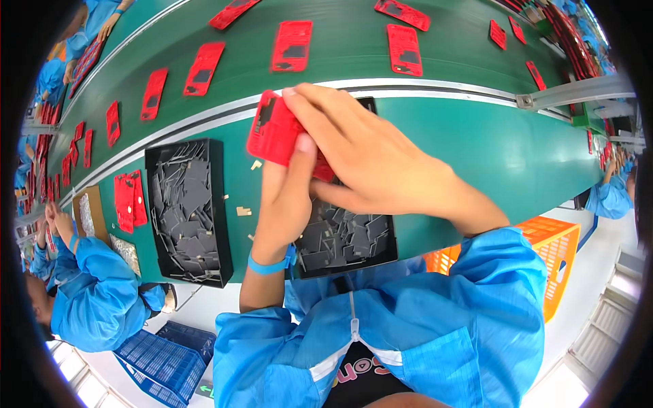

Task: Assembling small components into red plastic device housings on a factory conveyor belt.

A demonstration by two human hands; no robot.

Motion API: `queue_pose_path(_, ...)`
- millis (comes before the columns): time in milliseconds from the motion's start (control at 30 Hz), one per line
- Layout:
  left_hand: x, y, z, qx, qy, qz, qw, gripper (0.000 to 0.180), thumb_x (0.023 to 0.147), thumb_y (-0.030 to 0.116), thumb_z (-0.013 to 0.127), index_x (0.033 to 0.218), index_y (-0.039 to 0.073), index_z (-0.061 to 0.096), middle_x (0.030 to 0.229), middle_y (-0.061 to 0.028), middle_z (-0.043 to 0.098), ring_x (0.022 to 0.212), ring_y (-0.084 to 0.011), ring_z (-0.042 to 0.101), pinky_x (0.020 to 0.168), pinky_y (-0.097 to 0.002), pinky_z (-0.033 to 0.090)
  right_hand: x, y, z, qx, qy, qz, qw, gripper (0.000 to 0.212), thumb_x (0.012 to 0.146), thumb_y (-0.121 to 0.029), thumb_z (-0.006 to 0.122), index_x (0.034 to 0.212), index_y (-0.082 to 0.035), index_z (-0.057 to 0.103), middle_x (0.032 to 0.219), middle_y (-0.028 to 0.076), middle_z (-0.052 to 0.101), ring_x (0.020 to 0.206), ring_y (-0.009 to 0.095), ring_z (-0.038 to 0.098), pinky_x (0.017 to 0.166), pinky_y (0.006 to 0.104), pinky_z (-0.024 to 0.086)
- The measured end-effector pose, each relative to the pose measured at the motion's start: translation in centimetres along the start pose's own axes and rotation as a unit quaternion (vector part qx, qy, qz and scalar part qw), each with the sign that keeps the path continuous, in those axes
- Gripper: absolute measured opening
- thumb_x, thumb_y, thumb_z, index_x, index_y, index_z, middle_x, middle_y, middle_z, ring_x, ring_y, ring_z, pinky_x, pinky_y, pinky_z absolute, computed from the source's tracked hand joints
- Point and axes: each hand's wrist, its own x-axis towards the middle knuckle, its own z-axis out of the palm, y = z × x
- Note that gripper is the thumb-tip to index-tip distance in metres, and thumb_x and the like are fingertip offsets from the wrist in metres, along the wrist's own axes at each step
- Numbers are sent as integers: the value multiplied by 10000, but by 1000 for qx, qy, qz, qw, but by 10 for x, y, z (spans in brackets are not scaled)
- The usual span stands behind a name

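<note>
A red flat plastic panel point(267, 137) with a dark patch is up in front of me, above the near bench. My left hand point(289, 194), a blue band around its wrist, grips the panel from below with its thumb on the face. From the right, my right hand point(381, 156) closes over the panel, fingertips at its upper edge; the palm hides part of it. Below my hands stands a black tray point(347, 262) of thin dark grey pieces, partly covered by my arms. Left of it is a second black tray point(223, 234) with similar grey pieces point(185, 211).
Several red panels point(292, 46) lie along the green conveyor point(347, 41) behind a metal rail point(435, 85). More red panels point(126, 202) lie left of the trays. Small beige bits point(243, 211) dot the bench. A co-worker point(102, 292) sits at left. An orange crate point(554, 255) stands at right.
</note>
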Motion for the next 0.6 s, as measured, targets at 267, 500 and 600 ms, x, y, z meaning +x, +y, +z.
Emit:
queue_pose_path(267, 7, 26, -32, -137, -13, -29, 990, 510, 1123, 402, 317, 1374, -34, 403, 1234, -355, 634, 1053, -424, 717, 500, -340, 637, -21, 11, -16, -121, -119, 112, 979, 282, 805, -153, 803, 1031, 1, 735, 1328, 188, 520, 1238, 355, 521, 1014, 436, 478)
queue_pose_path(500, 7, 24, -35, -149, -3, -19, 989, 419, 1113, 256, 364, 1397, -43, 437, 1277, -314, 630, 1156, -433, 674, 704, -434, 665, -31, 21, -15, 14, -77, 95, 992, 258, 813, 19, 745, 1066, -3, 700, 1066, 124, 659, 1006, 294, 667, 907, 398, 497)
queue_pose_path(600, 7, 19, -33, -141, 6, -22, 990, 366, 1096, 179, 427, 1388, -40, 452, 1261, -283, 637, 1150, -416, 680, 737, -431, 664, -34, 21, -13, 249, 13, 152, 956, 226, 872, 72, 692, 1092, 23, 687, 1006, 124, 652, 858, 233, 699, 773, 334, 546)
